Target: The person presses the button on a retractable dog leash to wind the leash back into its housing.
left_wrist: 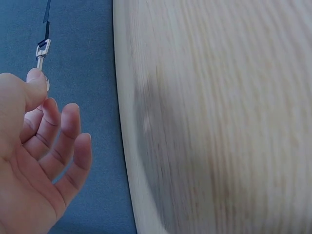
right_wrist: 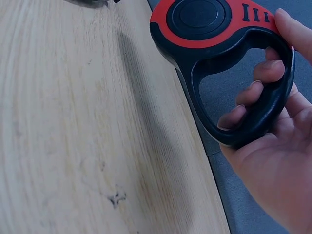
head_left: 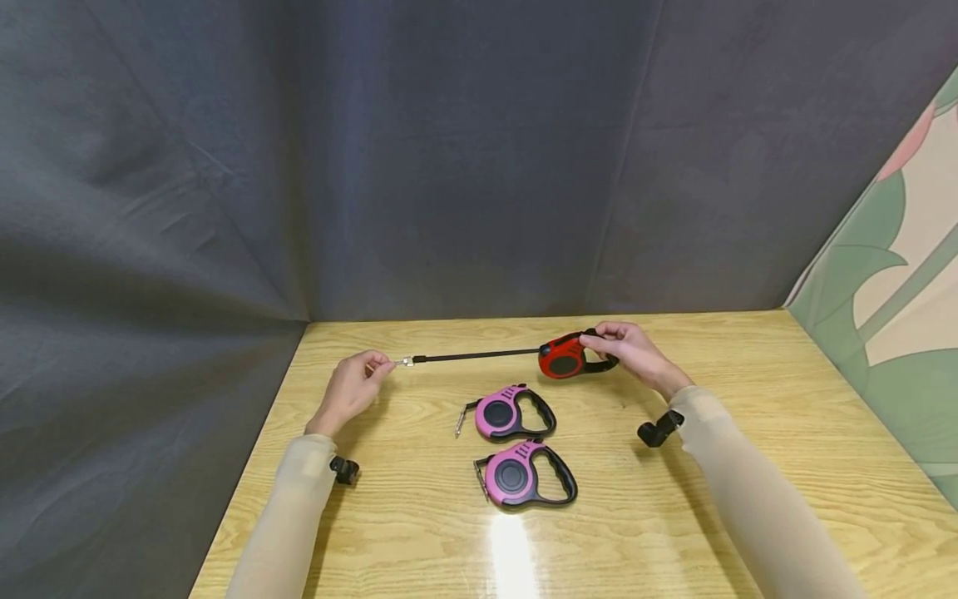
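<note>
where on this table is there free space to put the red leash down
Bare wood lies right of the right hand out to the table edge, and along the near edge below the nearer pink leash. The middle is crowded: the farther pink leash lies just under the red leash and its cord, stretched to the left hand.

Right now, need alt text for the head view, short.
A person's right hand holds a red retractable leash above a wooden table while the left hand pinches its metal clip, the black cord stretched between them. Two pink leashes lie nearer the person.
</note>
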The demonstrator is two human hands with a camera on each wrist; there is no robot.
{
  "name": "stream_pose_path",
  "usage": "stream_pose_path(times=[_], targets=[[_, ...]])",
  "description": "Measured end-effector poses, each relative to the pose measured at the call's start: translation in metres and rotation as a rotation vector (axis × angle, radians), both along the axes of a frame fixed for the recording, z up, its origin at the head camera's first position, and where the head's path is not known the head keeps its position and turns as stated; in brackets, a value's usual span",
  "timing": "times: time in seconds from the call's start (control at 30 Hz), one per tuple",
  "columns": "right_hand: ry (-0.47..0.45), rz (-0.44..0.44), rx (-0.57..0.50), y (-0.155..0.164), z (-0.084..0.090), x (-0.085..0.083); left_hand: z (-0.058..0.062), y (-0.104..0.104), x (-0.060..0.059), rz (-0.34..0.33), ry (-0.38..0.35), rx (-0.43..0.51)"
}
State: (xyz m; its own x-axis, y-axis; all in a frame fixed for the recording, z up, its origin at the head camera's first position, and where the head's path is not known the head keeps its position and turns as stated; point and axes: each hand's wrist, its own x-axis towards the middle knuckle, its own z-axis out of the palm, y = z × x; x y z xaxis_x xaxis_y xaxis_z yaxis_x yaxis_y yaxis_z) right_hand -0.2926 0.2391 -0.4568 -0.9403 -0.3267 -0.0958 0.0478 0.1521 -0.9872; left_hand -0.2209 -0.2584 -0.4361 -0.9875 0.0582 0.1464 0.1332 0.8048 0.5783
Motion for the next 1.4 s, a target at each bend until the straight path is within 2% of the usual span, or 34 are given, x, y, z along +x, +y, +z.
stream_pose_path(times=[0.3, 0.97, 1.4], targets=[[-0.004, 0.001, -0.011, -0.004, 0.001, 0.0, 0.002, 0.003, -0.001, 0.005, -0.018, 0.002], [-0.017, -0.003, -0.066, -0.008, 0.001, -0.001, 0.003, 0.011, -0.001, -0.013, -0.016, 0.005], [-0.013, 0.01, -0.069, -0.014, 0.0, 0.001, 0.003, 0.017, 0.0, -0.019, 0.003, -0.026]])
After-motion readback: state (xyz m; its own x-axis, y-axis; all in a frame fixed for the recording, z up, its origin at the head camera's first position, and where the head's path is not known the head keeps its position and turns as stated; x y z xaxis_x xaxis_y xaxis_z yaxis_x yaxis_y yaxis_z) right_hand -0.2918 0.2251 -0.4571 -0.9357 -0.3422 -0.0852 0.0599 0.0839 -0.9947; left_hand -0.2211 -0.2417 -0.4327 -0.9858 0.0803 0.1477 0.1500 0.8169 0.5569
